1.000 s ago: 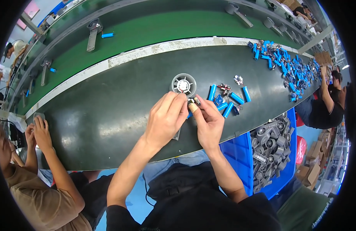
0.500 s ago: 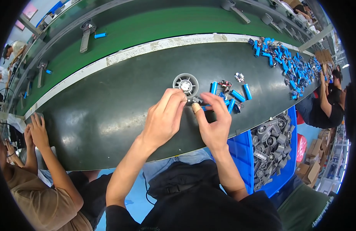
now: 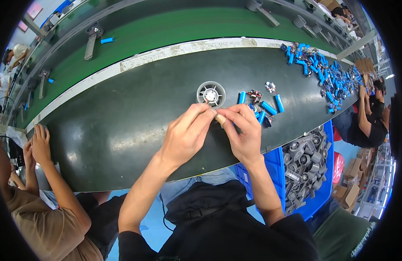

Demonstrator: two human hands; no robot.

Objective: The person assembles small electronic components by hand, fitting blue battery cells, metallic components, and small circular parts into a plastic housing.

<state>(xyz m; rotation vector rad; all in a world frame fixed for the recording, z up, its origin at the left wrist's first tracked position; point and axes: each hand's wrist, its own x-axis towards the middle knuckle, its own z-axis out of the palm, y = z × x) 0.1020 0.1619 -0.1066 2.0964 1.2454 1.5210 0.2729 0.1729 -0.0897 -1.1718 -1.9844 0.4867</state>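
Observation:
A round grey fan housing (image 3: 211, 94) with spokes and a pale hub lies on the dark bench, just beyond my fingertips. My left hand (image 3: 183, 135) is closed in a pinch at the housing's near edge. Meeting it fingertip to fingertip, my right hand (image 3: 243, 135) pinches too, with a tan wrap on its thumb. Whatever small part sits between them is hidden by the fingers. Right of the housing lies a small group of blue cylindrical batteries (image 3: 268, 107) with little circuit boards, some partly behind my right hand.
A large heap of blue batteries with boards (image 3: 322, 69) covers the bench's far right. Below the bench edge stands a blue bin (image 3: 277, 174) of grey housings (image 3: 303, 158). Beyond a pale ledge (image 3: 166, 54), a green conveyor (image 3: 174, 28) carries grey handled units (image 3: 91, 43). Co-workers sit left and right.
My right hand has moved left from beside the batteries, and its fingertips now meet my left hand's. The grey units on the conveyor have shifted slightly left.

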